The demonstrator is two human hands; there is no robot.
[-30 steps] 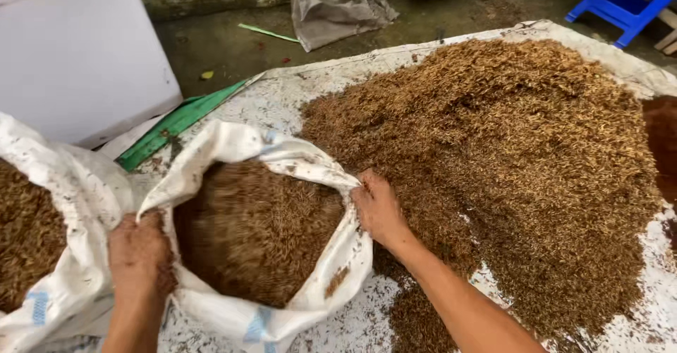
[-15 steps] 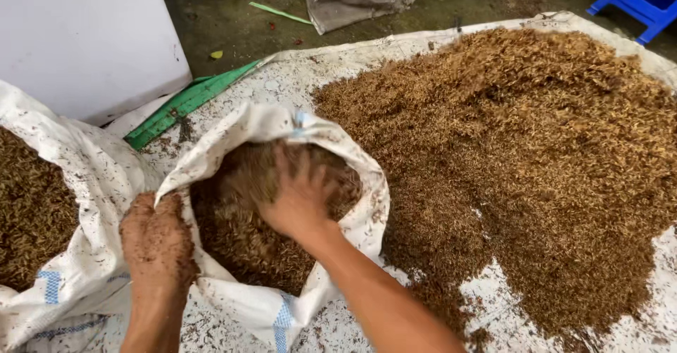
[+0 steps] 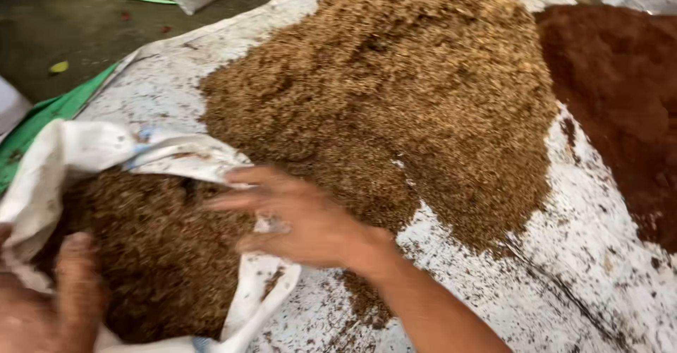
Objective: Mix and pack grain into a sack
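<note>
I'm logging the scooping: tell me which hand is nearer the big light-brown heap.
Right. The right hand hovers over the white sack's rim, right beside the light-brown heap. The left hand holds the sack's near edge, on the side away from the heap.

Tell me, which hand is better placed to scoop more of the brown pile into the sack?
Probably the right hand: it hovers open at the sack rim, beside the brown pile. The left hand is at the sack's near edge, apparently holding it open.
</note>
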